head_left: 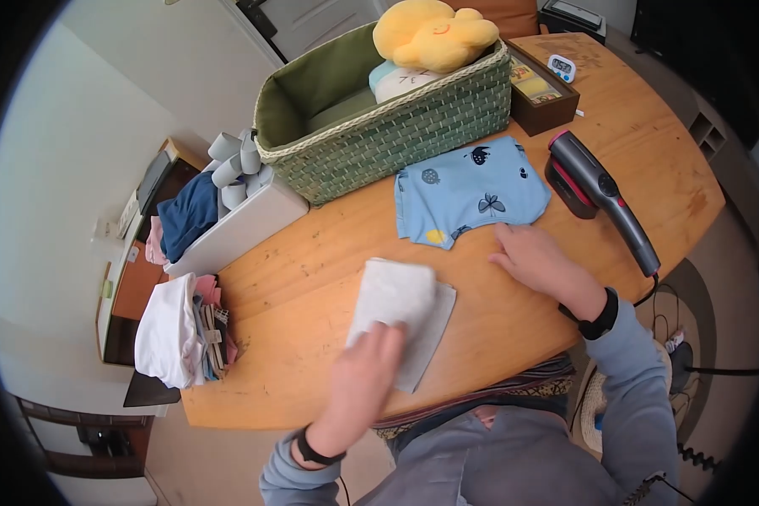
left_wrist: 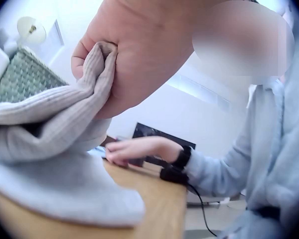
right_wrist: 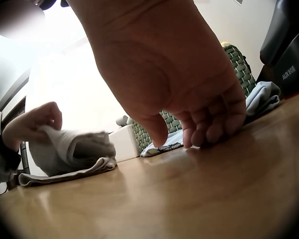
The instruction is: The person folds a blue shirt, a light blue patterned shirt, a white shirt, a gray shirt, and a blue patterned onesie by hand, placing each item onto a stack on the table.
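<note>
My left hand [head_left: 368,378] pinches the near edge of a folded light grey garment [head_left: 396,287]. In the left wrist view its ribbed fabric [left_wrist: 55,119] bunches between thumb and fingers, part of it raised off a lower layer. That lower layer [right_wrist: 70,172] lies flat on the wood in the right wrist view. My right hand [head_left: 541,263] rests palm down, fingers extended, fingertips at the near edge of a folded light blue garment [head_left: 455,190] printed with dark fruit shapes. It holds nothing.
A green woven basket [head_left: 379,152] with plush toys stands behind, beside a brown box [head_left: 541,105]. A handheld garment steamer [head_left: 603,190] lies right, its cord over the table edge. On the left are a stack of folded clothes [head_left: 177,329] and a white bin [head_left: 244,223].
</note>
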